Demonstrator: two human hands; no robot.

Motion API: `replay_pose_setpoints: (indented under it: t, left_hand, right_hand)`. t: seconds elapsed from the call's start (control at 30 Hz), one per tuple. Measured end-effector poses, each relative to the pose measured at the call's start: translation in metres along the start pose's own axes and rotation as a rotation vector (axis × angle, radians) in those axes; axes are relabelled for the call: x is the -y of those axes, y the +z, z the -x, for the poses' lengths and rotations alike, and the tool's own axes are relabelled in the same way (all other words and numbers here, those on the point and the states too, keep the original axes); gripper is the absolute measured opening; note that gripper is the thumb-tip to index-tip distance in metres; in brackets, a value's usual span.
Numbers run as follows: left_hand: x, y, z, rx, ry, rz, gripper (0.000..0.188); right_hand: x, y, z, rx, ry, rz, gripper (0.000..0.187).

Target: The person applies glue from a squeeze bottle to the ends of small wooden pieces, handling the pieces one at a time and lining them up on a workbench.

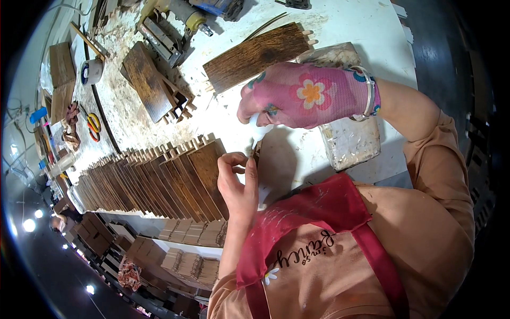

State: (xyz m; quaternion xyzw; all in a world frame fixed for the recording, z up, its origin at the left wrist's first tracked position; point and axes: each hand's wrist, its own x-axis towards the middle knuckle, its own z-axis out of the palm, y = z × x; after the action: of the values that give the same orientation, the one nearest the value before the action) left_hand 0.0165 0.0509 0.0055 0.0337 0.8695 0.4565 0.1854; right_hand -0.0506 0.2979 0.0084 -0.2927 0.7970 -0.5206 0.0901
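Observation:
My right hand (308,98), in a pink flowered glove, is wrapped round a white squeeze bottle (259,121) with its narrow tip pointing down. Most of the bottle is hidden by the glove. Just below that tip, my bare left hand (236,181) pinches a small dark brown wooden piece (257,153) between thumb and fingers; much of this piece is covered. To the left of the bare hand stands a long row of dark brown boards (180,181) with pale dowels sticking out of their upper ends.
A brown board (257,56) with dowels lies at the back, resting by a whitish stained block (353,143). More doweled boards (149,80) lie farther left, near a nail gun (164,42). Pliers (93,126) and a tape roll (91,72) sit at the left. Cardboard stacks (191,266) stand below the table.

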Motion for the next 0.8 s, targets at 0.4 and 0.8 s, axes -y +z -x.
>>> replay_pose_setpoints:
  t: [0.4, 0.8]
  left_hand:
    - [0.003, 0.001, 0.001, -0.039, 0.008, 0.014, 0.02]
    - [0.001, 0.004, 0.004, -0.195, 0.258, -0.141, 0.017]
  right_hand:
    - [0.001, 0.006, -0.006, -0.067, -0.174, 0.174, 0.018]
    - [-0.003, -0.008, 0.006, -0.139, 0.252, -0.516, 0.029]
